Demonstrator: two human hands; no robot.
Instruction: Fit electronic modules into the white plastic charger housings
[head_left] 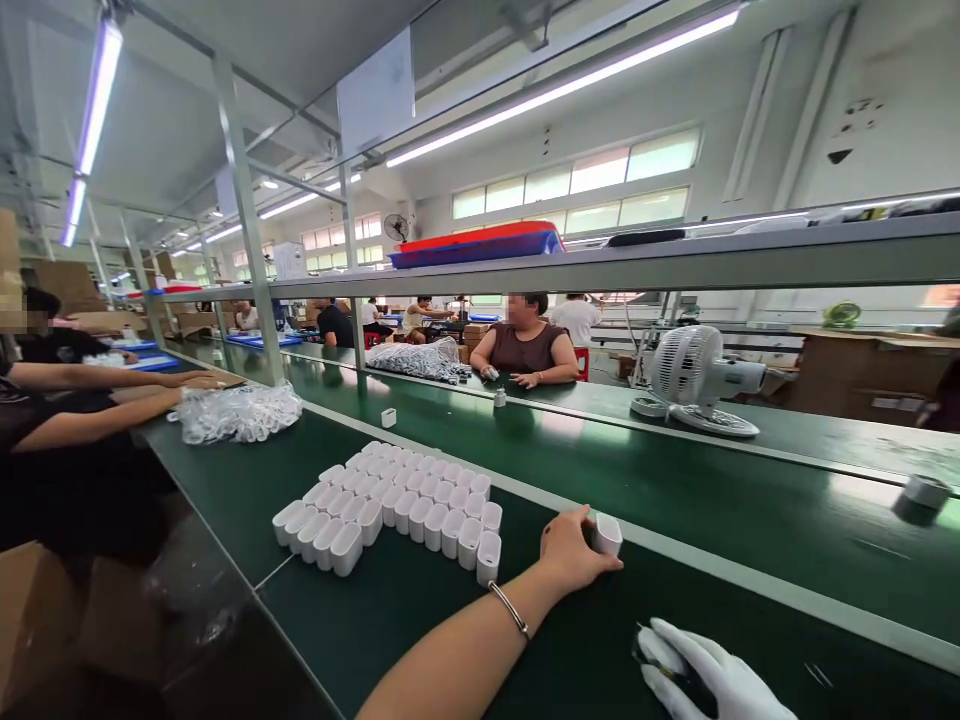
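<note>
My left hand [571, 550], bare with a bracelet at the wrist, has its thumb and fingers around a small white oval plastic cup [608, 535] beside the pale strip along the green bench. To its left stand several rows of similar white cups [427, 500], upright and packed close together with their open tops showing. In a white glove, my right hand [709, 672] is low in the picture, fingers curled around a dark and whitish thing that is mostly hidden.
A bundle of clear plastic pieces [238, 412] lies on the bench [330, 630] at left, near a co-worker's arms [105, 410]. Single white cup [388, 417] is on the green belt [525, 460]. Across it sit another person [525, 350] and a fan [686, 370]. A shelf [600, 265] runs overhead.
</note>
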